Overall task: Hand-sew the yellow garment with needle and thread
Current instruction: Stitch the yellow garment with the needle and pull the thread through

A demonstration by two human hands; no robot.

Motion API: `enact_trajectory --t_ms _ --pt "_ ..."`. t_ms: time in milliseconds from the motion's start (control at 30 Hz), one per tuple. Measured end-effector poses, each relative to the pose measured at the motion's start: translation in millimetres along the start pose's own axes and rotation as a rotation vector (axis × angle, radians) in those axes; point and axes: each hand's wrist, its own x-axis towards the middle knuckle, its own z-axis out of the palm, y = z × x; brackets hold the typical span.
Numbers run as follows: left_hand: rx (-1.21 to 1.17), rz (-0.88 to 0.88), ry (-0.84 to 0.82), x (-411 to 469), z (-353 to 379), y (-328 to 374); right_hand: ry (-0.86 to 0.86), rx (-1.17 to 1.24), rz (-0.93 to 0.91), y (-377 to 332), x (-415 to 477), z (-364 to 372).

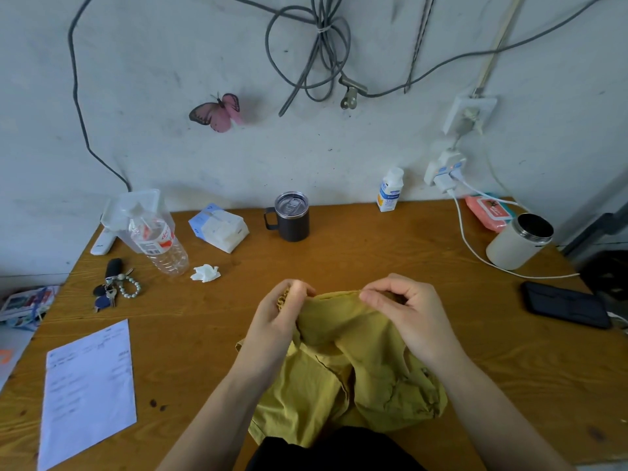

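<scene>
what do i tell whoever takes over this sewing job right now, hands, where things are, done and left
Left grip: hand pinches the bunched edge of the yellow garment.
Right grip: hand pinches the same top edge further along.
The garment's lower part rests on the table, close to the person.
Needle and thread: cannot make them out.
Done: no stitches visible. Left: the sewing, as far as shown.

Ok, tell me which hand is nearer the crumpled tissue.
Left. The left hand grips the yellow garment just right of the crumpled tissue, a little closer to the person; the right hand pinches the garment's edge farther right.
</scene>
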Motion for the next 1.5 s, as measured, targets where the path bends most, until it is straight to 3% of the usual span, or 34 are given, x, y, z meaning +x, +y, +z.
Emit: enact_trajectory --t_ms 133,367,600,733,900,1033,1233,1500 --pt "-0.01 -0.076 -0.123 1 3 0 -0.016 -0.018 0.003 0 1 2" --pt "-0.093 -0.104 -0.066 2 10 -2 -0.049 -0.036 0.012 0 -2 6" --pt "-0.026 -0.064 -0.079 3 11 -6 -0.086 -0.066 0.097 5 -4 0" --pt "0.011 -0.139 -0.064 3 16 -11 -0.098 -0.09 0.112 9 -6 -2" --pt "-0.119 -0.241 -0.139 5 22 -12 -0.097 -0.086 0.136 14 -8 -2" --pt "-0.05 -0.249 -0.207 5 25 -14 -0.105 -0.087 0.156 16 -12 -1" --pt "-0.013 -0.397 -0.181 5 20 -27 -0.153 -0.169 0.228 31 -27 6" --pt "0.03 -0.658 -0.232 10 27 -52 -0.244 -0.057 0.434 67 -41 7"
